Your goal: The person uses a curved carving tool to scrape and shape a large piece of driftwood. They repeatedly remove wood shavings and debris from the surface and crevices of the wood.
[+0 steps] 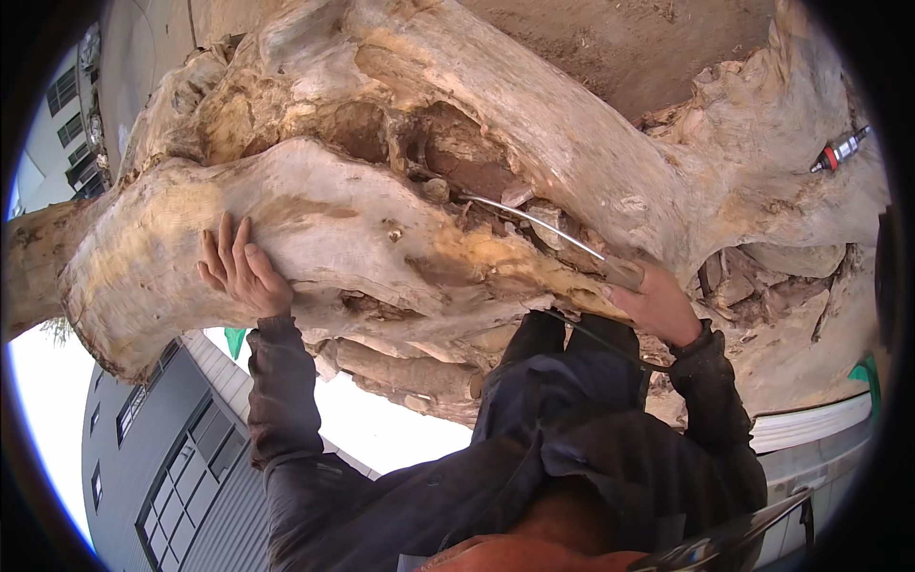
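Metal rod (562,233) gripped by its handle (624,275) in the right hand (660,302), angled far-left along the trunk's (329,186) hollow (457,143), probably for reach, with left hand (242,267) spread flat farther left, likely for bracing.

The wood (334,195) over here is pale tan and grey, streaked with amber, its hollow (462,143) a reddish brown. The rod (540,223) gleams silver. That tool (839,151) shows red, silver and black; the jacket (391,515) looks near-black, the ground (658,48) dusty brown, the wall (243,515) striped grey.
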Demonstrator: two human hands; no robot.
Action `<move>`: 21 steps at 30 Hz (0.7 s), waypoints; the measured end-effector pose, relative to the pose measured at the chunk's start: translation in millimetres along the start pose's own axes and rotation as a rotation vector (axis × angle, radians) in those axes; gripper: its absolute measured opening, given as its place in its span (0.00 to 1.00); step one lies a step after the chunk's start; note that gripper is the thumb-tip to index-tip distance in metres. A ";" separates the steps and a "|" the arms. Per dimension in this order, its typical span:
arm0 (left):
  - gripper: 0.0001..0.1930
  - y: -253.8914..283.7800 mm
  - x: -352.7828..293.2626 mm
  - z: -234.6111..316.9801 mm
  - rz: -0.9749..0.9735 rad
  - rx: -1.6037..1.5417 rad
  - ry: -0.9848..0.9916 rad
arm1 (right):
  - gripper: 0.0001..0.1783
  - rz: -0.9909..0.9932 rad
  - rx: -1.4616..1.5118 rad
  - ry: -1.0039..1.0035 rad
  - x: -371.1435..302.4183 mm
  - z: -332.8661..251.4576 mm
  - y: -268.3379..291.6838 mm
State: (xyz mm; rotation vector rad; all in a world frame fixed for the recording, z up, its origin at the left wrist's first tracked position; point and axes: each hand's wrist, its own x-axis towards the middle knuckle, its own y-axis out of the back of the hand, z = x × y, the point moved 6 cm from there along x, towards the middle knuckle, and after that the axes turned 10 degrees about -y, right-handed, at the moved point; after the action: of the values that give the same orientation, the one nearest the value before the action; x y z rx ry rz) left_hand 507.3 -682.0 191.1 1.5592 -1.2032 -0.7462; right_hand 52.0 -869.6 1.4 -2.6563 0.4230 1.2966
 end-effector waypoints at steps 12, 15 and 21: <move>0.23 -1.8 -1.7 2.3 -0.013 0.004 -0.014 | 0.23 -0.132 0.109 -0.086 42.3 -23.1 10.8; 0.24 -2.9 1.1 3.2 -0.028 0.002 -0.007 | 0.23 -0.134 0.254 -0.239 39.7 -17.4 10.4; 0.25 -2.9 1.6 4.6 -0.058 0.026 -0.008 | 0.23 -0.111 0.122 -0.057 27.5 -7.8 14.5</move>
State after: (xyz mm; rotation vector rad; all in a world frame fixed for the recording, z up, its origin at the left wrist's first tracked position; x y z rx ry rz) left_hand 504.7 -685.0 187.0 1.6192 -1.1820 -0.7782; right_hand 69.3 -890.4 -15.7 -2.4986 0.3303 1.2684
